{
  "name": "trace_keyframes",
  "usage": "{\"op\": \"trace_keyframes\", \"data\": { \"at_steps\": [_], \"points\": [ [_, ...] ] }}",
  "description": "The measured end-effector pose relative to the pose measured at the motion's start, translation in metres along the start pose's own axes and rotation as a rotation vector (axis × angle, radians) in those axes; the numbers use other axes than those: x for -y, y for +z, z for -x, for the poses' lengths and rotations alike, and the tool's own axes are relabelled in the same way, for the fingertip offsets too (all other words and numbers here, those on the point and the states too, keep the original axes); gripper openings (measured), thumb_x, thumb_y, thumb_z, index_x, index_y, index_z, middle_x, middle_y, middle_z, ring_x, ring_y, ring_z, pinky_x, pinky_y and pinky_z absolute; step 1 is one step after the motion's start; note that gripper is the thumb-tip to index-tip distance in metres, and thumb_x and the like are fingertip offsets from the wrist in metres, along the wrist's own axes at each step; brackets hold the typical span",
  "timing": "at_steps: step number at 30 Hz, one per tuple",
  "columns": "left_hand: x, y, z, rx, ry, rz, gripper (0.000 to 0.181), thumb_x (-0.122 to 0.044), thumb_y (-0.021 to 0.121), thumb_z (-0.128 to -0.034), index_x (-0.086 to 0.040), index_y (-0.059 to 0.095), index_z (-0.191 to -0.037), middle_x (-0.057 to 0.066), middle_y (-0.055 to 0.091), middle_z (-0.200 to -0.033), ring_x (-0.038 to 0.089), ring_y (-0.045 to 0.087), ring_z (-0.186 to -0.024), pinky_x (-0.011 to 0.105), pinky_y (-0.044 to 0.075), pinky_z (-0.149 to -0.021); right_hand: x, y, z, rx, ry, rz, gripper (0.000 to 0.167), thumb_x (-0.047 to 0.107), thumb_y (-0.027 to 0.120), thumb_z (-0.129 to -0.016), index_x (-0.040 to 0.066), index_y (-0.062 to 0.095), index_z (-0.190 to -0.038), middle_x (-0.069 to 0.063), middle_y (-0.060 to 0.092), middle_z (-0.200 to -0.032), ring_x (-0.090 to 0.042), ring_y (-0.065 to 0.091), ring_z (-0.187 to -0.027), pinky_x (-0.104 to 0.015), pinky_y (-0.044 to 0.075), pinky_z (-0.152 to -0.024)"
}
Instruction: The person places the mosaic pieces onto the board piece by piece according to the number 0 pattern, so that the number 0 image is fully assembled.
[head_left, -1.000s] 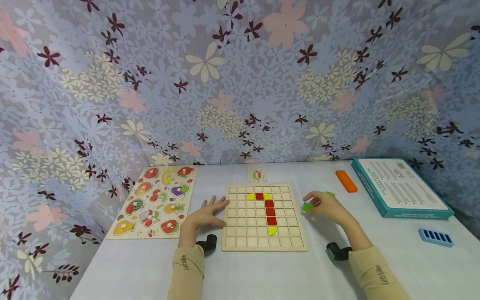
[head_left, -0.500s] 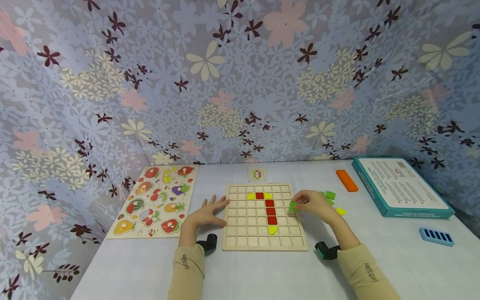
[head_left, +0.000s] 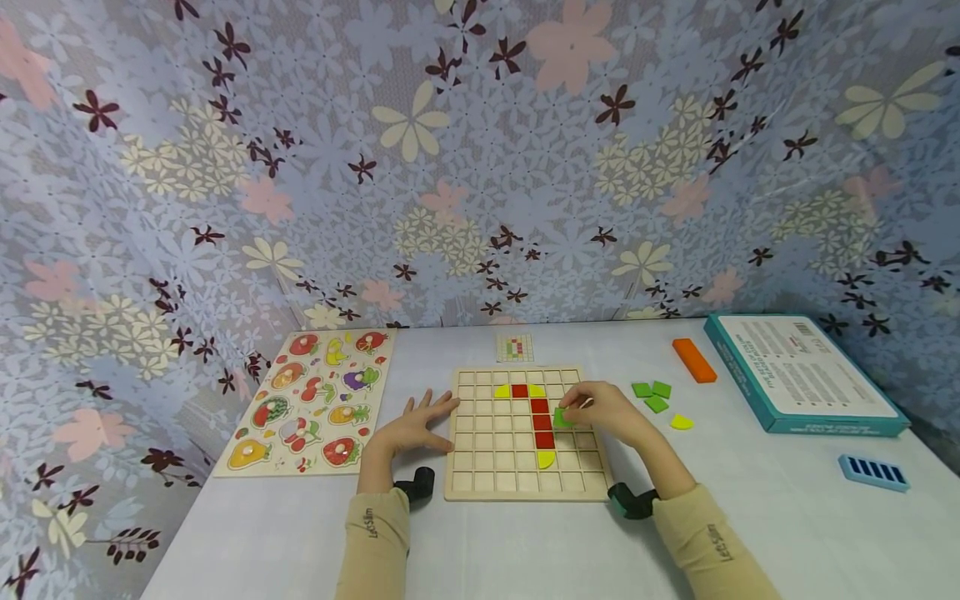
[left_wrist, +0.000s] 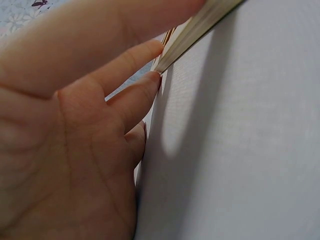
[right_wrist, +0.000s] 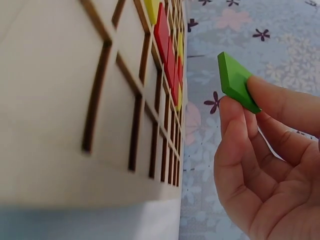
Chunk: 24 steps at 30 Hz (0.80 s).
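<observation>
My right hand (head_left: 603,410) pinches a green square tile (right_wrist: 235,82) between thumb and fingers, above the right part of a wooden grid board (head_left: 483,492). In the right wrist view the tile is tilted and apart from the board. Red square tiles (head_left: 542,422) form a column in the grid, with one more red tile in the top row. Yellow quarter-round tiles (head_left: 546,459) sit at the ends and the corner of this shape. My left hand (head_left: 408,433) touches the board's left edge with spread fingers; in the left wrist view its fingertips (left_wrist: 152,80) meet the board's side.
Three green tiles (head_left: 656,405) and a yellow tile (head_left: 682,422) lie right of the board. Behind it is a small pattern card (head_left: 514,348). A fruit puzzle board (head_left: 307,408) lies left; an orange block (head_left: 693,361), teal box (head_left: 810,375) and blue slotted piece (head_left: 873,472) lie right.
My right hand has carried the green tile leftward, from beside the board to over its grid. The loose tiles behind it have come into view. My left hand stays in place.
</observation>
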<state>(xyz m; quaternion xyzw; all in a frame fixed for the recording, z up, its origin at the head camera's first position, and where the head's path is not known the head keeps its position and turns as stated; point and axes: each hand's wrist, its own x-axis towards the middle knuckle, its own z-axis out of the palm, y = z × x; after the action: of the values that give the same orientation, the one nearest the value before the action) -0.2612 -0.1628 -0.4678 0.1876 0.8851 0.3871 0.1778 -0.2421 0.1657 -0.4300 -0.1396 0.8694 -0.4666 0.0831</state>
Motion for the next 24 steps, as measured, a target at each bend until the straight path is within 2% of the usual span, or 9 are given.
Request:
{"op": "trace_keyframes", "data": {
  "at_steps": [6, 10, 15, 21, 24],
  "points": [
    [0.0, 0.0, -0.001, -0.002, -0.008, 0.002, 0.085, -0.02, 0.076, -0.0686, -0.013, 0.036, -0.143, 0.004, 0.018, -0.153, 0.029, -0.006, -0.141, 0.047, -0.013, -0.113, 0.007, 0.006, -0.002, 0.04, -0.01, -0.023, 0.018, 0.009, 0.064, -0.084, 0.0, 0.066, -0.098, -0.008, 0.059, -0.088, -0.019, 0.056, -0.076, -0.038, 0.054, -0.07],
    [0.0, 0.0, -0.001, -0.003, -0.005, -0.003, 0.085, -0.02, 0.076, -0.0678, -0.013, 0.036, -0.143, 0.004, 0.018, -0.153, 0.03, -0.006, -0.142, 0.047, -0.012, -0.113, 0.012, 0.009, -0.002, 0.065, -0.035, -0.014, 0.02, 0.01, 0.064, -0.084, -0.002, 0.067, -0.1, -0.008, 0.062, -0.09, -0.018, 0.056, -0.075, -0.035, 0.053, -0.068],
    [0.0, -0.001, 0.0, 0.001, 0.0, 0.0, 0.085, -0.02, 0.076, -0.0681, -0.013, 0.036, -0.143, 0.004, 0.018, -0.153, 0.03, -0.006, -0.141, 0.046, -0.013, -0.113, 0.021, 0.016, 0.001, 0.079, -0.062, 0.021, 0.016, 0.01, 0.064, -0.084, -0.001, 0.068, -0.096, -0.008, 0.065, -0.093, -0.016, 0.058, -0.078, -0.03, 0.051, -0.067],
    [0.0, 0.0, -0.001, -0.007, -0.007, -0.002, 0.085, -0.02, 0.077, -0.0683, -0.013, 0.037, -0.143, 0.003, 0.019, -0.153, 0.03, -0.006, -0.141, 0.047, -0.012, -0.113, 0.018, 0.03, -0.002, 0.107, -0.044, 0.075, 0.009, 0.009, 0.066, -0.082, 0.005, 0.069, -0.089, -0.001, 0.066, -0.085, -0.013, 0.057, -0.075, -0.028, 0.051, -0.067],
    [0.0, 0.0, 0.0, -0.009, -0.012, -0.003, 0.085, -0.02, 0.077, -0.0676, -0.013, 0.037, -0.142, 0.003, 0.019, -0.153, 0.03, -0.006, -0.141, 0.047, -0.012, -0.113, 0.017, 0.035, -0.002, 0.138, -0.068, 0.093, 0.007, 0.006, 0.065, -0.082, 0.005, 0.069, -0.088, -0.001, 0.065, -0.082, -0.013, 0.056, -0.073, -0.027, 0.05, -0.066]
  ]
}}
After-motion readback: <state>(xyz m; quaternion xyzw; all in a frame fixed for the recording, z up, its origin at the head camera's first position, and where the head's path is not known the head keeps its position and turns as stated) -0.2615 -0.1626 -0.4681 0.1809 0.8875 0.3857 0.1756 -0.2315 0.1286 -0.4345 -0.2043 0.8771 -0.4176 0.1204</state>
